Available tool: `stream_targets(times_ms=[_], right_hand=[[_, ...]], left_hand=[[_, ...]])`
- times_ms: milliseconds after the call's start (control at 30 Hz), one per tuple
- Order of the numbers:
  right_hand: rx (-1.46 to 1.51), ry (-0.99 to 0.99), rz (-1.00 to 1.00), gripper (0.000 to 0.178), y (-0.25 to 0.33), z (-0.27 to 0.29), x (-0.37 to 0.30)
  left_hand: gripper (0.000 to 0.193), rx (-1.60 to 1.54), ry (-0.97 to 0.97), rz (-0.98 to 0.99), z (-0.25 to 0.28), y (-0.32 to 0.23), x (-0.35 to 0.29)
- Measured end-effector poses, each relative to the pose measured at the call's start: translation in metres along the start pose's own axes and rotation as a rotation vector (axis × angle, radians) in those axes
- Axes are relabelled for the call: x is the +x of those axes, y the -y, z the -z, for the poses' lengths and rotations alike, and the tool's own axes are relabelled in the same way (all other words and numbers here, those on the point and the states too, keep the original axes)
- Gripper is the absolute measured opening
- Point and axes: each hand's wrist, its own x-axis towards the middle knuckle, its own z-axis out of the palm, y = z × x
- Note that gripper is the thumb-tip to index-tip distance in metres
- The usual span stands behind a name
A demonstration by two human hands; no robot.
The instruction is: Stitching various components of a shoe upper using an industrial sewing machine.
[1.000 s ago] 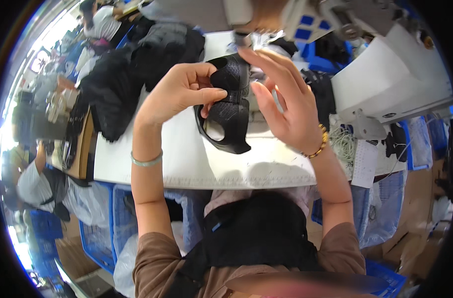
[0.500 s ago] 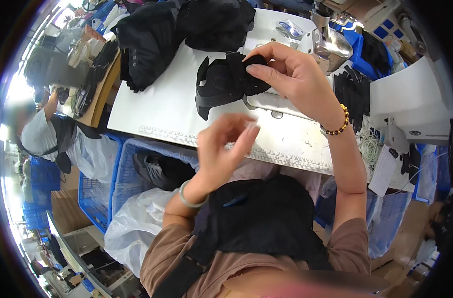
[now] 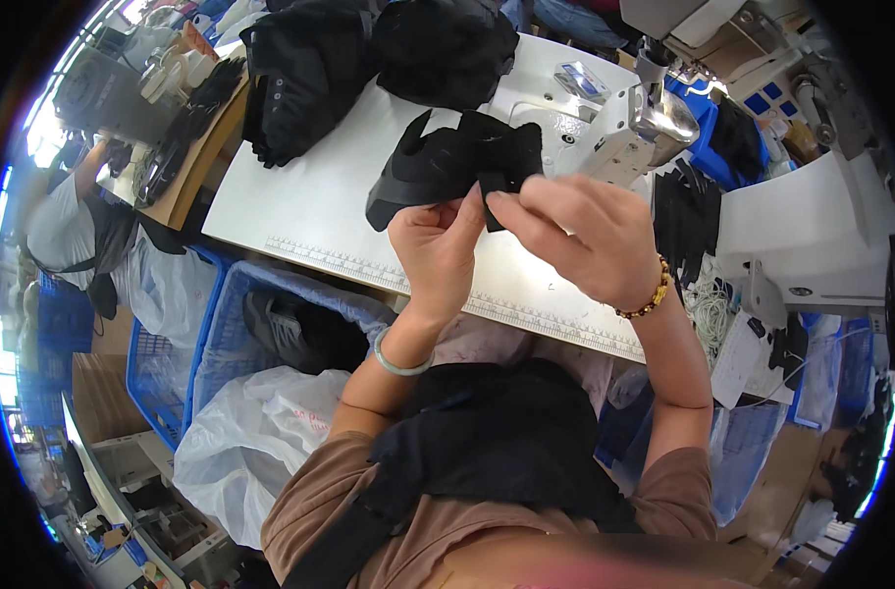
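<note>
A black fabric shoe upper (image 3: 430, 169) with a smooth dark grey band is held just above the white worktable. My left hand (image 3: 434, 253) pinches its near edge between thumb and fingers. From the right, my right hand (image 3: 583, 240) has its thumb and forefinger pressed together at a narrow black strap (image 3: 495, 196) that hangs from the upper. The two thumbs are nearly touching. My fingers partly hide the strap's lower end.
Stacked black shoe uppers (image 3: 305, 83) and another dark pile (image 3: 446, 49) lie at the table's back. A sewing machine (image 3: 654, 123) stands right of the work, beside black strips (image 3: 685, 211). Blue baskets (image 3: 212, 339) sit below the table's front-left edge, which carries a ruler (image 3: 340, 260).
My left hand has risen to the upper and taken hold of its near edge. My right hand has moved down from the top to the strap. The upper has turned.
</note>
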Motion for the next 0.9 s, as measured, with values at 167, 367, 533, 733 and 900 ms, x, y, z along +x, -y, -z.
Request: stream_targets(times_ms=[167, 367, 533, 733, 900], right_hand=[[-0.178, -0.035, 0.215, 0.039, -0.003, -0.001, -0.011], [-0.142, -0.035, 0.172, 0.039, 0.0, -0.004, -0.009], [-0.023, -0.065, 0.036, 0.034, 0.003, -0.008, -0.008], [0.71, 0.142, -0.816, 0.014, 0.007, -0.003, 0.005], [0.468, -0.026, -0.558, 0.01, 0.01, -0.036, -0.009]], left_hand=[[0.014, -0.018, 0.079, -0.006, -0.003, 0.0, -0.004], [0.008, -0.004, -0.001, 0.021, -0.002, -0.002, -0.005], [0.011, -0.082, 0.099, 0.057, -0.001, -0.009, -0.003], [0.019, -0.008, 0.304, 0.209, 0.017, -0.018, -0.001], [0.029, 0.361, 0.244, 0.679, 0.04, -0.051, -0.012]])
